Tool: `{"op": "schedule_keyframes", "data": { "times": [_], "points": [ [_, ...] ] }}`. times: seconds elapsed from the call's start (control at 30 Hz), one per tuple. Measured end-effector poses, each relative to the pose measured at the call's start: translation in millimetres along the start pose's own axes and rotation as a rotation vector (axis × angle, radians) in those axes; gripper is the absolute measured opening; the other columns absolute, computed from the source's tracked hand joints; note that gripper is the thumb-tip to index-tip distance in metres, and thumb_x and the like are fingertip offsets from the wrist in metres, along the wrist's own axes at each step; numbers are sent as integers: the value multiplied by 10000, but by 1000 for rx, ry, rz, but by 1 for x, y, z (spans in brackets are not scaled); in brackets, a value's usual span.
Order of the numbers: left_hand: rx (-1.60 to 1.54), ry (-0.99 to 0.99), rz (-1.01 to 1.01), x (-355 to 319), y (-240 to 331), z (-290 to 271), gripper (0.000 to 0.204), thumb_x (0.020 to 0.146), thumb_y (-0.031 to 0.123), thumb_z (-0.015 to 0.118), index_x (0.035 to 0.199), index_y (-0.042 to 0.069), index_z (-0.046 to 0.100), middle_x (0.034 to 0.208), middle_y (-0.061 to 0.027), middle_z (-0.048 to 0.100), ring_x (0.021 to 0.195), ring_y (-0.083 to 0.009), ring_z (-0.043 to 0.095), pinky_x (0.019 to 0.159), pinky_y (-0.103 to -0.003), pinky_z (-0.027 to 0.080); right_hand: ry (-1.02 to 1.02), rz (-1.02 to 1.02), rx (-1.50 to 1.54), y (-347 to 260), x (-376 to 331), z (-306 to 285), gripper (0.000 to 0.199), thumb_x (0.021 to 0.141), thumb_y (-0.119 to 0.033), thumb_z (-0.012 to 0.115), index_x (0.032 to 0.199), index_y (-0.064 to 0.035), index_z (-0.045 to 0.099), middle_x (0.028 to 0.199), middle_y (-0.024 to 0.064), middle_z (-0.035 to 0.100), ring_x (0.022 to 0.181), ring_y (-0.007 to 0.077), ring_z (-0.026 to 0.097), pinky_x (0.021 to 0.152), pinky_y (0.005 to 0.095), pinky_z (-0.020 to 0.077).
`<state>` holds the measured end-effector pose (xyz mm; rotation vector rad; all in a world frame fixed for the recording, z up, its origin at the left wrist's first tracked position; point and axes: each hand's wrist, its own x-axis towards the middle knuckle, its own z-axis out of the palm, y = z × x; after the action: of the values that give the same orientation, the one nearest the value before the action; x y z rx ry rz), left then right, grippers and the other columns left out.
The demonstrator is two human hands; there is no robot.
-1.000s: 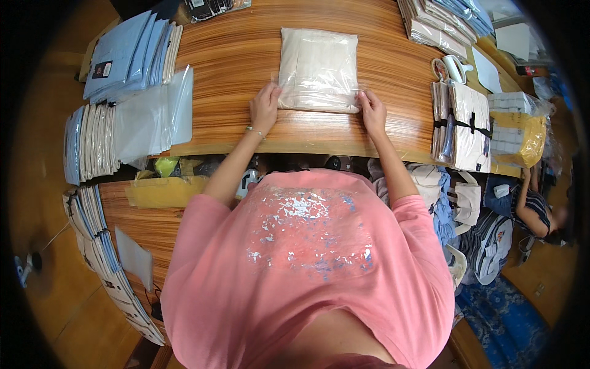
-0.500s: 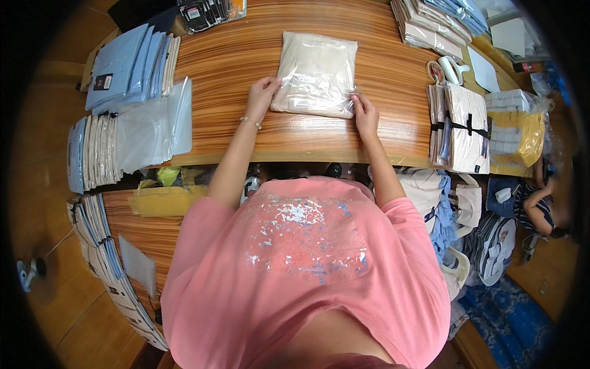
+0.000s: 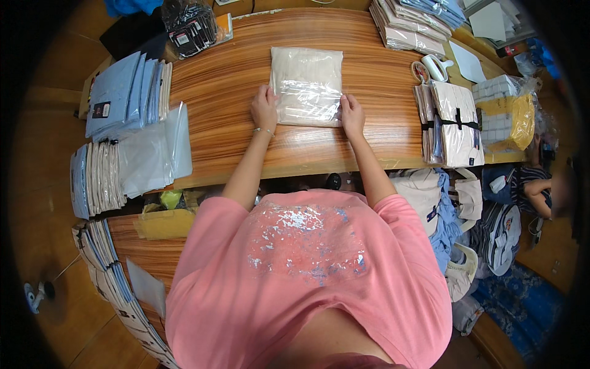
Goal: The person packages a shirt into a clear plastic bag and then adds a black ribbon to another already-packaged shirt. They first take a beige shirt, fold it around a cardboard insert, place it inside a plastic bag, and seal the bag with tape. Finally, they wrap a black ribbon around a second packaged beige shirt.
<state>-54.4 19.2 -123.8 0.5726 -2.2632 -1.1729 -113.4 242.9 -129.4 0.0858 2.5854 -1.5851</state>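
Note:
A folded beige garment in a clear plastic bag (image 3: 306,67) lies flat on the wood-grain table in front of me. My left hand (image 3: 265,109) pinches the bag's left edge, fingers closed with the thumb toward the package. On the opposite side, my right hand (image 3: 352,115) grips the right edge near its lower corner. Light glints off the wrinkled film across the package's lower half. How much of the film lies under the fingers is hidden.
Bagged blue garments (image 3: 117,92) and clear plastic sleeves (image 3: 150,163) stand at the left. To the right are a strapped beige bundle (image 3: 456,117), a tape roll (image 3: 420,72), a white handled tool (image 3: 437,66) and stacked bagged garments (image 3: 412,27). A person's arm (image 3: 538,195) shows far right.
My whole view has shifted slightly, so the table sits lower in the picture. My right hand has come in closer against the bag's right edge; both hands stay at its sides.

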Motion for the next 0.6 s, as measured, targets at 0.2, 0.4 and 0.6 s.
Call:
{"op": "schedule_keyframes", "data": {
  "times": [0.2, 0.4, 0.6],
  "points": [
    [28, -4, 67, 8, -21, 6, 188, 910, 203, 532, 832, 32, 527, 712, -117, 613, 657, -227, 645, 591, -347, 459, 80, -10, -128, -5, -2, 4, 314, 882, -352, 483, 849, -68, 612, 763, 135, 642, 761, 323, 606, 672, 403, 447],
    [61, -130, -40, 18, -12, 2, 182, 823, 162, 642, 812, 21, 527, 831, -111, 605, 719, -249, 602, 649, -346, 463, 34, 61, -398, -14, 15, 6, 262, 798, -330, 581, 836, -72, 604, 771, 128, 644, 773, 334, 611, 687, 424, 454],
    [394, -61, 141, 14, -12, -2, 275, 813, 233, 650, 1070, 162, 584, 1223, -115, 481, 1049, -271, 494, 848, -421, 409, 190, -169, -485, -22, 6, 17, 130, 784, -224, 616, 879, -137, 631, 925, 93, 639, 912, 317, 591, 717, 457, 436]
  ]
}}
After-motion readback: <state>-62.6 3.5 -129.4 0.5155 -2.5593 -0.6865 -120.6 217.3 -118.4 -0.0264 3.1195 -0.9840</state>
